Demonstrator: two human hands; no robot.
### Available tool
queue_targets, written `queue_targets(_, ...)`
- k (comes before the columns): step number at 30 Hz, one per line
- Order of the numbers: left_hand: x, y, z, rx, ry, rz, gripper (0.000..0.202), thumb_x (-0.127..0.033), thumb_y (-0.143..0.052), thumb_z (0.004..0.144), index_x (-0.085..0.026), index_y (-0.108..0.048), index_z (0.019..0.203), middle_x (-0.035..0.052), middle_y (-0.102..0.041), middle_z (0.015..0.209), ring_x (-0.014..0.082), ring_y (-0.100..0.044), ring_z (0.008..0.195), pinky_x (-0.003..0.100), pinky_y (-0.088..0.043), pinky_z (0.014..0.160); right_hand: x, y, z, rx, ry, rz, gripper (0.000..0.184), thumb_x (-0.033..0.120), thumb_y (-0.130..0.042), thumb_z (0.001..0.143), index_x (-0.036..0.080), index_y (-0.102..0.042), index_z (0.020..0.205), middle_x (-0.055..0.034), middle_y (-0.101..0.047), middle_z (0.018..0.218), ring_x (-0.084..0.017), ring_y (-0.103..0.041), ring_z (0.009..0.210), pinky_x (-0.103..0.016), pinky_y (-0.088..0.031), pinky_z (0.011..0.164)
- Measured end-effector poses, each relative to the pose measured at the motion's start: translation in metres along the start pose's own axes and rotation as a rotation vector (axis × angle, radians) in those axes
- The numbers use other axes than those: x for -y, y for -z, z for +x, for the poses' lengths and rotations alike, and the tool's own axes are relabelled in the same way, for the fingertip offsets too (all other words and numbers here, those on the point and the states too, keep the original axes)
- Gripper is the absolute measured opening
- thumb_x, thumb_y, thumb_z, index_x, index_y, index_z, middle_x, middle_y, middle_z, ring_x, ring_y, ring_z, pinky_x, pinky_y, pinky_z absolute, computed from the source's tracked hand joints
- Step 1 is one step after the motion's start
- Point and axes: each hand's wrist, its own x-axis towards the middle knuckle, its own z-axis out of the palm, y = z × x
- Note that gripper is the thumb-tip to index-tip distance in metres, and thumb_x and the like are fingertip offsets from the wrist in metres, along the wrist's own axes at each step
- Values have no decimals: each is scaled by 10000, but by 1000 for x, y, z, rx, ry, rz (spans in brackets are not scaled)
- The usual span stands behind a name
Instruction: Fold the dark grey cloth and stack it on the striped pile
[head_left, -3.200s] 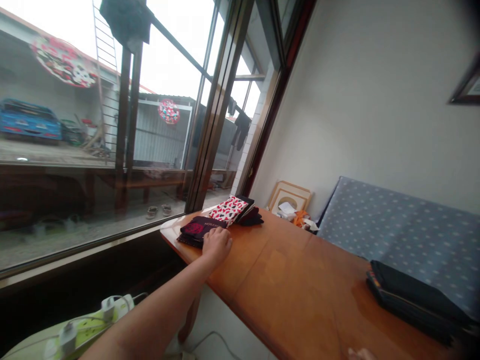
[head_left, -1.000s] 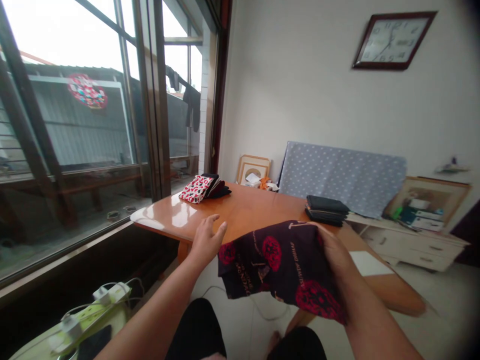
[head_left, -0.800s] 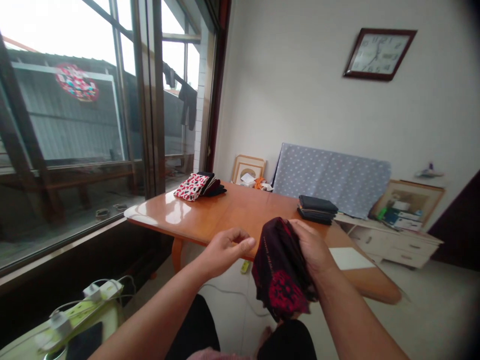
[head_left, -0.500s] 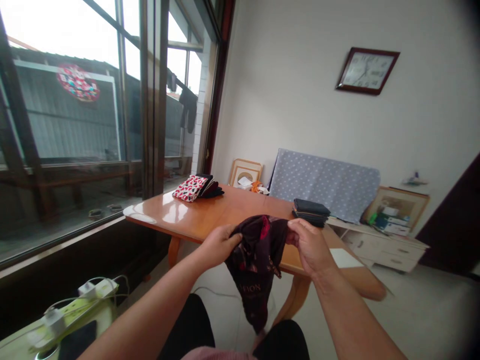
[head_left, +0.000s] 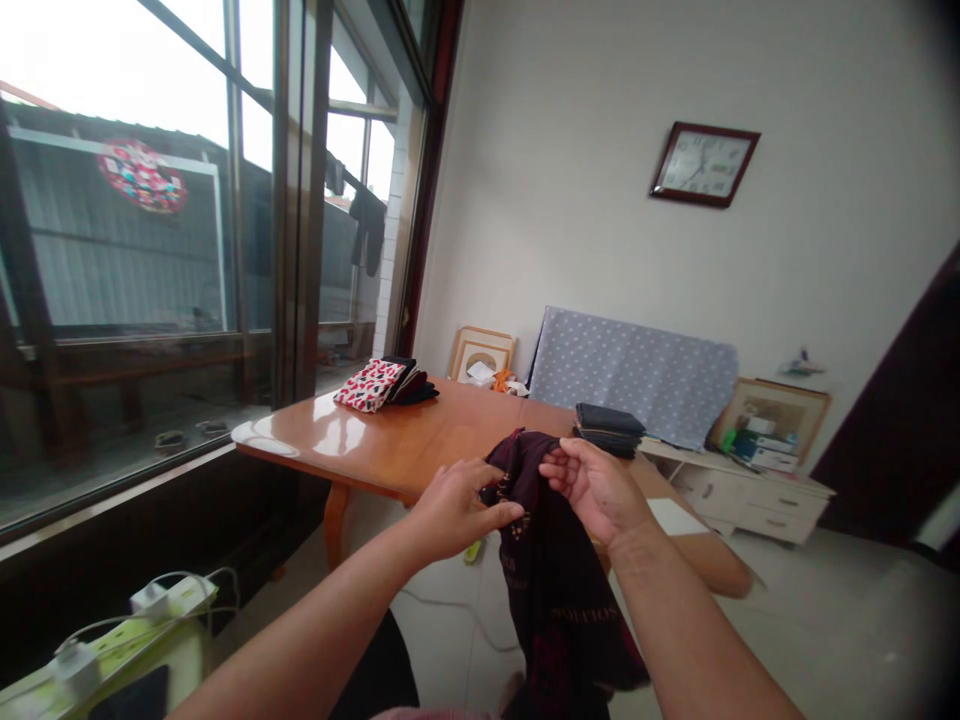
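Observation:
A dark maroon cloth [head_left: 555, 560] with a printed pattern and pale lettering hangs between my hands; its exact kind I cannot make out. My left hand [head_left: 461, 508] grips its bunched left edge, thumb in front and fingers behind. At the upper right edge, my right hand [head_left: 596, 490] pinches the fabric between thumb and forefinger, the other fingers curled. The cloth's lower end drops over my lap.
Beyond my hands stands a wooden table [head_left: 420, 440]. It bears folded cloths, a heart-patterned one [head_left: 369, 385] among them, a dark folded stack [head_left: 609, 428] and a white sheet [head_left: 679, 517]. A power strip [head_left: 112, 640] with plugs lies at lower left.
My hands have drawn closer together, the left one moving right along the cloth. The cloth hangs longer and wider below them, and more lettering shows.

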Motion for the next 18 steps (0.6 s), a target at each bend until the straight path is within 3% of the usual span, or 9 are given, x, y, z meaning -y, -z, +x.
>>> queue_targets(2, 6, -5, 6, -8, 54, -94, 195, -401, -765, 753, -229, -708, 683, 32, -640, 721, 201, -566, 730, 277, -417, 722, -1, 1, -1, 6, 33, -55, 224, 402, -713, 778, 187, -651, 797, -52, -722, 742, -164, -685, 613, -248, -496, 529)
queue_targets(5, 19, 9, 23, -86, 116, -252, 289, -448, -681, 820, -199, -670, 676, 13, -623, 690, 169, -540, 680, 274, -423, 698, -4, 17, 4, -104, 111, -202, 220, 382, -720, 748, 183, -635, 713, -19, -669, 625, -115, -568, 475, -225, -404, 439)
queue_targets(8, 27, 37, 38, -266, 169, -295, 265, -425, -687, 800, -185, -651, 694, 12, -642, 716, 153, -546, 677, 256, -417, 667, -7, 44, 12, -257, 131, -270, 217, 346, -706, 727, 181, -606, 628, 0, -601, 536, -88, -460, 418, -218, -297, 385)
queue_targets(11, 30, 62, 47, -502, 247, -312, 218, -381, -674, 784, -187, -621, 702, 9, -642, 700, 145, -564, 648, 233, -388, 590, -4, 61, 16, -330, 98, -197, 201, 339, -696, 723, 182, -611, 630, -5, -601, 542, -83, -432, 416, -226, -278, 387)
queue_targets(14, 28, 73, 49, -684, 227, -301, 227, -390, -682, 778, -189, -605, 706, 4, -634, 671, 142, -563, 623, 223, -372, 547, 5, 61, 13, -251, 94, -77, 186, 354, -717, 718, 193, -626, 690, -18, -655, 616, -104, -504, 470, -239, -356, 443)
queue_targets(16, 24, 75, 49, -680, 171, -276, 251, -409, -707, 776, -189, -606, 707, -6, -618, 644, 139, -554, 611, 223, -385, 547, 12, 55, 10, -102, 97, -50, 204, 389, -717, 737, 203, -636, 741, -24, -694, 704, -123, -567, 536, -253, -406, 505)
queue_targets(18, 19, 74, 50, -615, 145, -290, 274, -424, -740, 765, -189, -607, 717, -15, -609, 635, 134, -556, 602, 224, -408, 558, 16, 49, 9, 26, 102, -179, 222, 419, -707, 759, 205, -650, 761, -24, -705, 748, -141, -598, 596, -260, -403, 535)
